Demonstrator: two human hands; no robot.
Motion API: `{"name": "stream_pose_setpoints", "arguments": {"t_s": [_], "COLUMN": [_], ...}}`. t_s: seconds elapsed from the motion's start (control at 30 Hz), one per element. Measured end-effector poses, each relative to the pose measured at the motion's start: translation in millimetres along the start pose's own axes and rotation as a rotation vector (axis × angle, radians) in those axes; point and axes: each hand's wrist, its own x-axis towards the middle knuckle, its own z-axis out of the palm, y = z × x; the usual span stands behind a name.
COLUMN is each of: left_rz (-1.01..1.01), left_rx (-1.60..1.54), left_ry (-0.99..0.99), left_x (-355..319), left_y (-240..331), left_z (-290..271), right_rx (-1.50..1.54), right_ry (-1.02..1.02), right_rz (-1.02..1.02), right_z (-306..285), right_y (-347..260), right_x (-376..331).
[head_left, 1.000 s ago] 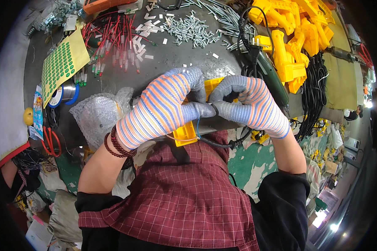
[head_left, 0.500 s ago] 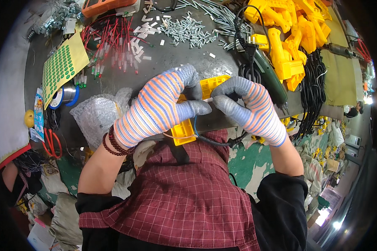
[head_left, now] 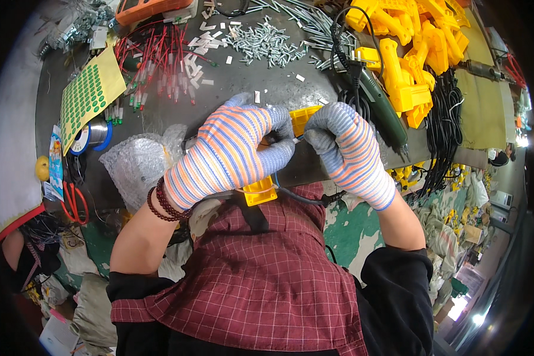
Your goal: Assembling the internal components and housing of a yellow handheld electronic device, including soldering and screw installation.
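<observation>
Both my hands wear striped gloves with grey fingers and meet over a yellow plastic housing (head_left: pixel 305 117) at the table's near edge. My left hand (head_left: pixel 243 142) is closed, its thumb and forefinger pinched at a small pale tip (head_left: pixel 298 140) of something, perhaps a wire end. My right hand (head_left: pixel 347 151) is closed beside it, fingers curled; what it grips is hidden. Below the left thumb the housing's near end (head_left: pixel 260 194) shows, with a copper-coloured wire across it. A blue wire (head_left: pixel 276 179) and a black cable (head_left: pixel 302 198) run out beside it.
Loose screws (head_left: pixel 267 43), small white pieces (head_left: pixel 204 41) and red-wired lights (head_left: pixel 160 71) lie across the far table. A green power tool (head_left: pixel 377 101), yellow housings (head_left: pixel 406 83) and black cables (head_left: pixel 442 130) are at right. Bubble wrap (head_left: pixel 139 160), a solder spool (head_left: pixel 94 135) and a green-dotted sheet (head_left: pixel 92 86) are at left.
My right hand has turned and its fingers have curled more. My left hand has shifted slightly, uncovering a small white piece on the table. The white piece between my fingertips shows less.
</observation>
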Motion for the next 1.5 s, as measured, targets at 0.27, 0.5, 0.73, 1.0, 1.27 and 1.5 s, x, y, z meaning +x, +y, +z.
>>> {"name": "stream_pose_setpoints", "arguments": {"t_s": [0.27, 0.5, 0.73, 1.0, 1.27, 1.5], "left_rz": [-0.050, -0.065, -0.056, -0.037, -0.045, -0.016], "left_rx": [0.023, -0.042, -0.026, 0.000, 0.037, 0.024], "left_ry": [0.050, 0.035, 0.071, 0.045, 0.057, 0.106], "left_x": [-2, 1, 0, 1, 0, -1], "left_y": [1, 2, 1, 1, 7, 5], "left_z": [2, 2, 3, 2, 3, 3], "right_rx": [0.229, -0.002, 0.236, -0.425, -0.381, -0.302], "right_ry": [0.107, -0.094, 0.038, 0.070, 0.002, -0.053], "right_rz": [0.363, 0.075, 0.423, -0.250, -0.191, -0.189], "right_z": [-12, -14, -35, -14, -11, -12], "right_y": [-2, -2, -1, 10, 0, -6], "right_x": [-8, 4, -5, 1, 7, 16]}}
